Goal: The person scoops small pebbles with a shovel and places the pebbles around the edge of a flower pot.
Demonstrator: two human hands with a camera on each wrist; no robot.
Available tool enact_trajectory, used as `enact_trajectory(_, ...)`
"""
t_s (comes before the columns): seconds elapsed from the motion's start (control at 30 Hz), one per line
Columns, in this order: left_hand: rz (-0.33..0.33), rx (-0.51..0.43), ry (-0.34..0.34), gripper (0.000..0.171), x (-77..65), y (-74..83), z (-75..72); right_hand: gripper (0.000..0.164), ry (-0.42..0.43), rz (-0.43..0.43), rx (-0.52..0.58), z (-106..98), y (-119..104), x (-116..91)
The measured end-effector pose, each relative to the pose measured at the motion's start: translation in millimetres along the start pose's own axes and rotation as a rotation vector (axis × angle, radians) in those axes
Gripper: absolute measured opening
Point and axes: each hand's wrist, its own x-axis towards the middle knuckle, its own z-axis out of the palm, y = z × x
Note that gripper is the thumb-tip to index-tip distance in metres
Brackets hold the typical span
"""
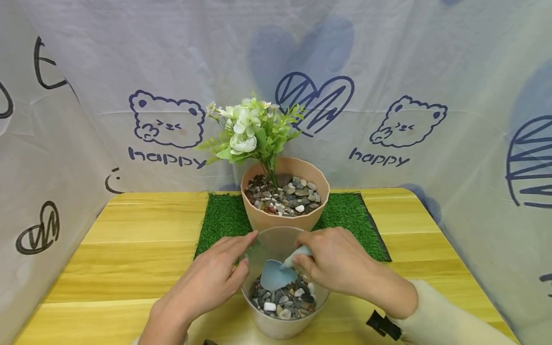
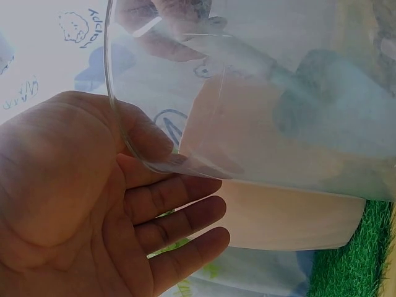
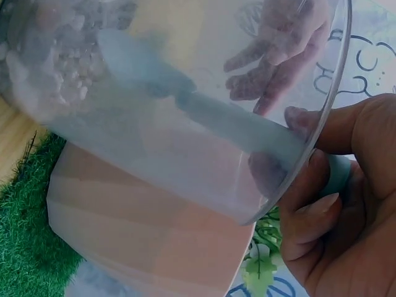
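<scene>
A clear plastic tub stands at the table's front, with mixed pebbles in its bottom. My left hand pinches the tub's left rim; in the left wrist view the thumb lies inside the wall and the fingers outside. With my right hand I grip the handle of a light blue trowel. Its blade points down inside the tub, close over the pebbles. Through the tub's wall, the right wrist view shows the trowel handle running up to the curled fingers.
Behind the tub, a peach flowerpot holds pebbles and a bunch of white flowers with green leaves. It stands on a green turf mat on the wooden table. A printed cloth hangs around the back and sides.
</scene>
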Motion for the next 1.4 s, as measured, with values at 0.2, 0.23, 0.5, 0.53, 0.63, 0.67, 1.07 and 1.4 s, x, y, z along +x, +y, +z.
enact_trajectory(0.2,0.006,0.001,0.004,0.054,0.1,-0.2,-1.1,0.014,-0.034,0.042,0.013,1.7,-2.5,0.7)
enact_trajectory(0.23,0.008,0.001,0.004,0.054,0.2,-0.1,-1.1,0.015,-0.039,0.053,0.028,2.0,-2.9,0.8)
enact_trajectory(0.5,0.01,0.004,0.001,0.055,0.0,0.8,-1.0,0.013,-0.115,0.216,0.18,-1.5,-6.0,1.3)
enact_trajectory(0.53,0.011,0.005,0.004,0.055,-0.2,0.7,-0.9,0.014,-0.123,0.228,0.186,-1.9,-6.5,1.4)
enact_trajectory(0.63,0.017,0.01,0.012,0.055,-0.7,0.4,-0.4,0.015,-0.14,0.255,0.192,-3.0,-7.5,1.6)
enact_trajectory(0.67,0.017,0.01,0.014,0.055,-1.0,0.2,-0.3,0.015,-0.143,0.265,0.192,-3.5,-7.8,1.9)
enact_trajectory(1.07,0.013,0.0,0.0,0.055,-0.4,-0.6,-0.2,0.017,-0.171,0.281,0.225,-6.5,-7.2,1.7)
enact_trajectory(1.4,0.011,0.0,-0.004,0.055,-0.6,0.0,-1.0,0.018,-0.18,0.297,0.279,-7.6,-6.9,1.2)
